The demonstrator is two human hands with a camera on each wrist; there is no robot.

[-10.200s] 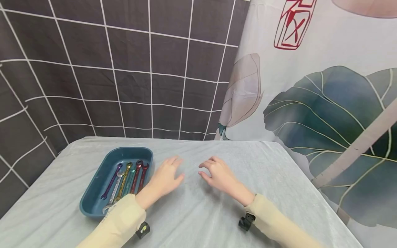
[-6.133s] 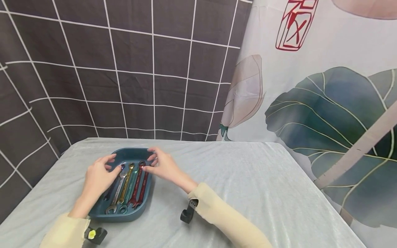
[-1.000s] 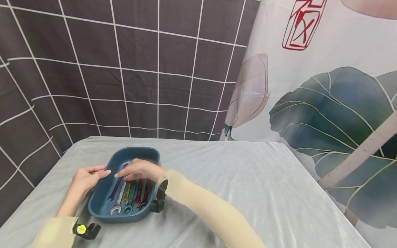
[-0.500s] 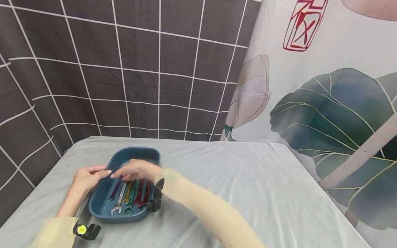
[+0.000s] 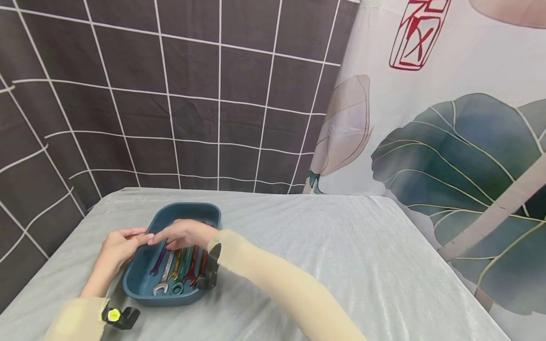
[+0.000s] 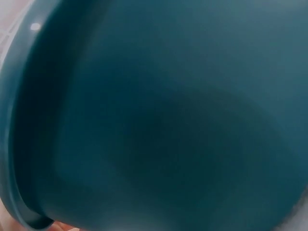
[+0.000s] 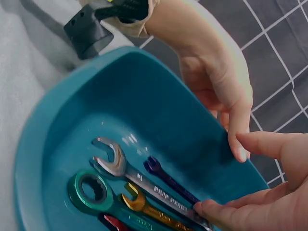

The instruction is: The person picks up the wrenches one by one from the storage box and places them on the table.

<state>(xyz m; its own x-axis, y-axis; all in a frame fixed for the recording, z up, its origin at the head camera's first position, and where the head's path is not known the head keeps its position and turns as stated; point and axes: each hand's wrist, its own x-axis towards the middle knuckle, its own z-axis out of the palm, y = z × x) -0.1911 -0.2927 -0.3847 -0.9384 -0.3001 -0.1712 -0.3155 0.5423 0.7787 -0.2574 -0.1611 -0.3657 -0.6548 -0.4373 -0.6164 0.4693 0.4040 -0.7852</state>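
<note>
A blue oval-cornered tray stands at the left of the table with several combination wrenches lying side by side in it. My left hand grips its left rim, thumb over the inner side and fingers outside. Over the tray is my right hand, its foremost fingertip right at the left thumb. In the right wrist view another right fingertip reaches the ends of the purple wrench and silver wrench. A gold wrench, a teal ratchet wrench and red wrenches lie alongside; the hand hides their far ends.
A pale grey cloth covers the table. Behind it hangs a dark gridded curtain, with a leaf-patterned curtain at the right. The left wrist view is filled by the tray's outer side.
Both hands have come from the table's middle to the tray, where the left took the rim. Over the last second the right hand has edged left until its fingertip meets the left thumb.
</note>
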